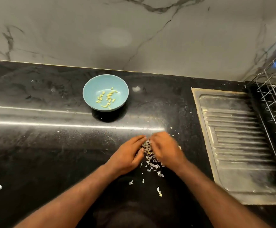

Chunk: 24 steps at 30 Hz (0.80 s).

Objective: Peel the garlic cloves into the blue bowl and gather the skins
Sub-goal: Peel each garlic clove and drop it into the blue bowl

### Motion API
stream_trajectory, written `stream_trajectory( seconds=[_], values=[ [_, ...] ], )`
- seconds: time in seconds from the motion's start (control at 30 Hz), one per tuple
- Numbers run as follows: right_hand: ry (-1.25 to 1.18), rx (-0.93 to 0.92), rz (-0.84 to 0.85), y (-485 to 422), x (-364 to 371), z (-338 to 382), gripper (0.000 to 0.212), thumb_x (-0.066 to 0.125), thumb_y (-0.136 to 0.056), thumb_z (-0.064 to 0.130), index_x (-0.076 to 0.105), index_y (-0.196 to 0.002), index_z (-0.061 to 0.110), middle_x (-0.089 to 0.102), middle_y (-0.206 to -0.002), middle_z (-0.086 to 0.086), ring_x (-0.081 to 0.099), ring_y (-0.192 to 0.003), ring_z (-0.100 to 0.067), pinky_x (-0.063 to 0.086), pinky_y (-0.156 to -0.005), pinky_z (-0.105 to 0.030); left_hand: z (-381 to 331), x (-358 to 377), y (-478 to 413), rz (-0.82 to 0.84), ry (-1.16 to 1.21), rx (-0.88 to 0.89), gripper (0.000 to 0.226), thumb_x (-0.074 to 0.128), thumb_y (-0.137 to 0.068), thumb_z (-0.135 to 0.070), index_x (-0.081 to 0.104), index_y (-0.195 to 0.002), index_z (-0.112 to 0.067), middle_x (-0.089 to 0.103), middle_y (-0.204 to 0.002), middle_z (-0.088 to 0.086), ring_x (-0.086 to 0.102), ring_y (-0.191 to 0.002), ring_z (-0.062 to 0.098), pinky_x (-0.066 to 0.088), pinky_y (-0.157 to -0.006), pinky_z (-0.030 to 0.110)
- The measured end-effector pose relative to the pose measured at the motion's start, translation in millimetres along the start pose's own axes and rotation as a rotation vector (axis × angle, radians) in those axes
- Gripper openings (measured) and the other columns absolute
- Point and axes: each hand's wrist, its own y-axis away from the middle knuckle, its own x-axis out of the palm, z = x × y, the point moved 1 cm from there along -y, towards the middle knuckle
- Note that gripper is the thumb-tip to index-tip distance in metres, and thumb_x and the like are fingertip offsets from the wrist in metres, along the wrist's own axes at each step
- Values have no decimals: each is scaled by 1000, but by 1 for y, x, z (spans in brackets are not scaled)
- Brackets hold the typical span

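the left hand [127, 155] lies flat, fingers straight, against a heap of garlic skins [148, 153] lying between it and the right hand [165, 150], which is too blurred to tell flat from curled. the heap trails toward the person, with stray flakes [159, 191] nearer the right arm. the blue bowl [86, 89] of peeled cloves [107, 97] stands well apart, beyond and left.

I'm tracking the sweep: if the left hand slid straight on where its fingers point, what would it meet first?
Probably the right hand, whose blurred fingertips almost touch the left hand over the garlic skins.
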Motion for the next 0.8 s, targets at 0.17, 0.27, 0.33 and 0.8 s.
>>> stream_trajectory(
  seconds=[0.17,0.27,0.33,0.8],
  values=[
    [80,379,-205,-15,-22,-57,33,44,-103,15,59,-130,1,54,-135,-14,44,-127,-24,34,-108,-31,21,-15,-32,-177,-172,-148,69,30,-96,-44,28,-153,-5,26,-160,14,22,-148,22,7,-119,25],
    [62,228,-136,6,7,-25,31,41,-104,14,60,-125,1,54,-126,-12,46,-118,-22,40,-105,-32,15,8,-21,-44,-229,-67,76,21,-93,-50,28,-151,-2,25,-160,15,19,-150,22,-5,-118,19],
    [0,53,-51,29,22,0,29,44,-102,14,62,-121,2,57,-120,-9,49,-113,-21,42,-102,-33,-3,26,-5,-8,-79,-7,72,23,-93,-47,36,-148,-2,33,-156,14,25,-146,17,1,-120,16],
    [49,-113,11,40,31,9,29,43,-96,15,68,-103,3,64,-106,-12,55,-101,-27,46,-92,-40,-22,55,33,-137,-59,-130,66,28,-93,-37,33,-149,-2,27,-159,13,17,-147,13,-3,-117,13]
  ],
)
